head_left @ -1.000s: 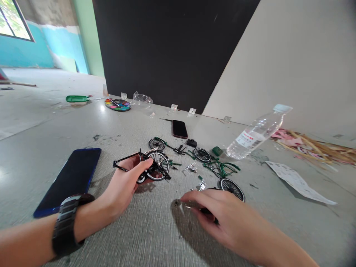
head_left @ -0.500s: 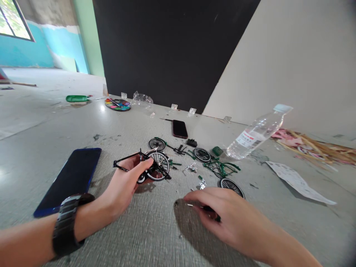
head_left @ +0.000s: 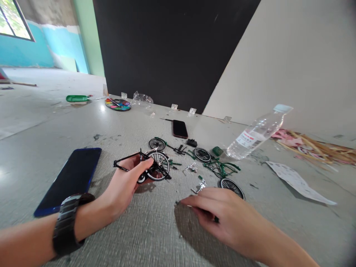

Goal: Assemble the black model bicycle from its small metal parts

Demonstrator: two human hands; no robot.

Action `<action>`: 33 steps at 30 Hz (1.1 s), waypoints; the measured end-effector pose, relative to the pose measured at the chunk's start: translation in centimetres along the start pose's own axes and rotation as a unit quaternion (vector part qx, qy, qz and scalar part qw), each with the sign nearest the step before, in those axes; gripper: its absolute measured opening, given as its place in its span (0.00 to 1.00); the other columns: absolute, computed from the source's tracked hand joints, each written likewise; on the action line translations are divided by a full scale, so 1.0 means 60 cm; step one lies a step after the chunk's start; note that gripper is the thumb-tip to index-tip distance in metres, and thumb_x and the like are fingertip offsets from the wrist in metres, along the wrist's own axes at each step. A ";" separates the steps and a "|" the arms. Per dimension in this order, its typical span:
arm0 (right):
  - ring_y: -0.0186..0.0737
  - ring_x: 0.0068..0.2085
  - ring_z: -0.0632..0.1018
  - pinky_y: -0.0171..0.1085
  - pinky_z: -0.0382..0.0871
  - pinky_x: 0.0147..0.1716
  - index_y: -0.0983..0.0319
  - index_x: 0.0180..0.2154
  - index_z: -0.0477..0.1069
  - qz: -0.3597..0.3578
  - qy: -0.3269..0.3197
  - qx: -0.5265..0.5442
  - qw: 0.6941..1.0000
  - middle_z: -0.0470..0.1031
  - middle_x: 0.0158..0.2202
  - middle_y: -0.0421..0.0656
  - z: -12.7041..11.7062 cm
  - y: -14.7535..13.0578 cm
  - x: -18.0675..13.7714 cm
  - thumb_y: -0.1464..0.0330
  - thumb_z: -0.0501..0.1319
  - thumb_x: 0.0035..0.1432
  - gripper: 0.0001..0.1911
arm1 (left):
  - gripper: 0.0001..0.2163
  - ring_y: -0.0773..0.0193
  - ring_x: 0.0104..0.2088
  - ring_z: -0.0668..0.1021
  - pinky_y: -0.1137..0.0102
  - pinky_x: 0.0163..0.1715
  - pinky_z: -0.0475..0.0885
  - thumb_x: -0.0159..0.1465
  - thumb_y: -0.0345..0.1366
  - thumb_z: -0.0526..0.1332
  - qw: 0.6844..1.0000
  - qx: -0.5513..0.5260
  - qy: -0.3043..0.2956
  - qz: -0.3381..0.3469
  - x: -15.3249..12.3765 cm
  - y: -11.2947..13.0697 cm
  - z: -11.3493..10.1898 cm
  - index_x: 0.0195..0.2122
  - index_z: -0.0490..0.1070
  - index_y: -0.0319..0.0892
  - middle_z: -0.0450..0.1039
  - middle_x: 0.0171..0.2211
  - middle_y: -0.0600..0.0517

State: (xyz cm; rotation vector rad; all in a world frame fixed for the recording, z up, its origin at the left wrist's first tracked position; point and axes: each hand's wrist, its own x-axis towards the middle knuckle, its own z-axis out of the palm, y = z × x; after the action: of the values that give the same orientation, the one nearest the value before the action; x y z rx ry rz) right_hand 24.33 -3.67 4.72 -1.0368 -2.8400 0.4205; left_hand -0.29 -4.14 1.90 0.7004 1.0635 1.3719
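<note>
My left hand is closed around a black model bicycle, its thumb beside the silver-rimmed wheel. Low over the table, my right hand grips a small screwdriver, mostly hidden in the palm. Its index fingertip is at a tiny metal piece, seemingly a screw; whether they touch I cannot tell. Beyond that hand lie silver parts, a loose wheel partly covered by the hand, and a green model bicycle frame. Another wheel lies farther back.
A blue-edged phone lies left, and a smaller phone at the back. On the right, a tilted plastic bottle stands near a paper sheet. A paint palette sits far left, before a black panel.
My right hand has shifted slightly left, bringing its index fingertip to the tiny metal piece. More of the silver parts behind it now shows. My left hand and the black bicycle stay put.
</note>
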 end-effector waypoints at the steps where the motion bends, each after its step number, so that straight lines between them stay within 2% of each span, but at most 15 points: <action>1: 0.41 0.40 0.80 0.40 0.69 0.38 0.52 0.52 0.75 -0.002 0.003 0.000 1.000 0.81 0.40 0.39 0.000 0.000 0.000 0.74 0.54 0.61 0.21 | 0.09 0.65 0.32 0.83 0.75 0.31 0.76 0.60 0.39 0.69 1.000 0.001 0.000 -0.001 0.000 -0.001 0.000 0.37 0.76 0.41 0.81 0.38 0.50; 11: 0.39 0.37 0.79 0.39 0.68 0.35 0.54 0.49 0.76 -0.022 0.025 -0.002 0.999 0.81 0.38 0.38 0.002 0.000 0.000 0.75 0.53 0.61 0.20 | 0.10 0.63 0.33 0.83 0.74 0.31 0.76 0.59 0.40 0.69 1.000 0.002 0.003 -0.002 0.000 -0.002 -0.001 0.38 0.76 0.40 0.81 0.39 0.48; 19: 0.40 0.39 0.80 0.39 0.71 0.39 0.54 0.48 0.76 0.004 0.042 0.016 0.999 0.81 0.40 0.39 0.007 0.002 0.002 0.72 0.54 0.63 0.17 | 0.10 0.64 0.32 0.82 0.74 0.30 0.75 0.60 0.40 0.69 1.000 0.007 -0.006 -0.001 0.001 -0.003 -0.003 0.38 0.75 0.41 0.81 0.36 0.50; 23: 0.37 0.37 0.80 0.37 0.72 0.37 0.56 0.45 0.76 -0.001 0.101 0.049 0.994 0.81 0.39 0.40 0.009 -0.008 0.005 0.71 0.55 0.64 0.13 | 0.10 0.65 0.32 0.81 0.74 0.32 0.75 0.61 0.41 0.68 0.998 0.038 -0.041 0.018 -0.003 -0.002 -0.002 0.37 0.75 0.40 0.81 0.35 0.50; 27: 0.33 0.32 0.79 0.33 0.72 0.32 0.58 0.44 0.75 -0.006 0.183 0.084 0.980 0.80 0.34 0.39 0.014 -0.030 0.008 0.72 0.55 0.65 0.11 | 0.11 0.65 0.33 0.80 0.73 0.34 0.75 0.60 0.41 0.68 0.993 0.073 -0.083 0.046 -0.010 -0.001 0.003 0.38 0.74 0.40 0.80 0.35 0.51; 31: 0.32 0.30 0.78 0.32 0.72 0.32 0.59 0.44 0.74 -0.001 0.253 0.072 0.965 0.78 0.33 0.39 0.020 -0.048 0.010 0.72 0.56 0.65 0.10 | 0.13 0.63 0.36 0.80 0.71 0.37 0.76 0.58 0.40 0.69 0.988 0.127 -0.058 0.064 -0.018 -0.002 0.006 0.40 0.71 0.40 0.80 0.36 0.50; 33: 0.32 0.31 0.78 0.32 0.73 0.33 0.59 0.44 0.74 0.008 0.276 0.068 0.959 0.79 0.34 0.40 0.023 -0.052 0.011 0.72 0.56 0.65 0.10 | 0.12 0.63 0.34 0.80 0.72 0.35 0.76 0.59 0.40 0.67 0.983 0.153 -0.066 0.071 -0.021 -0.004 0.006 0.40 0.70 0.41 0.80 0.35 0.51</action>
State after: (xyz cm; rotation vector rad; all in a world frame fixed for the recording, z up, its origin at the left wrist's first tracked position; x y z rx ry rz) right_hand 21.64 -5.80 4.29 -0.9669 -2.2772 0.2684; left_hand 0.28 -5.35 2.10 1.0966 1.1465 1.2729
